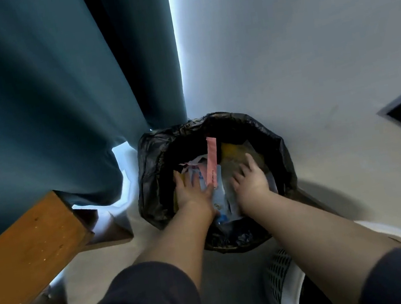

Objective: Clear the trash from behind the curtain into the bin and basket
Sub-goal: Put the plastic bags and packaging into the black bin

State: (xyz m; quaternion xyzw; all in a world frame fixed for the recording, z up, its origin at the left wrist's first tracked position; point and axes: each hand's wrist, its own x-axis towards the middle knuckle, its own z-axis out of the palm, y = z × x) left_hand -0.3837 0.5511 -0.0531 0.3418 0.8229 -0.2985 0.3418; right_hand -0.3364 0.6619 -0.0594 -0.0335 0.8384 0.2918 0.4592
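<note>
Bin [151,164] on floor [227,279], centre, wall [308,42] behind and right. Curtain [41,98] hangs left of bin. Wooden furniture [25,245] front-left, before curtain. Basket [283,283] front-right, just beside bin. Trash [221,196] in bin, paper strip [211,160] on top. Left grip [189,187] and right grip [251,180] rest on trash, strip between them.

one view only, from a wide-angle camera on the person's head. it looks steeply down and a little forward, close over the bin [149,165], which sits just below the middle of the frame. both forearms [181,236] run in from the bottom edge. the curtain [41,98] fills the upper left, the wall [295,44] the upper right; the basket [283,285] is cut off at the lower right.
</note>
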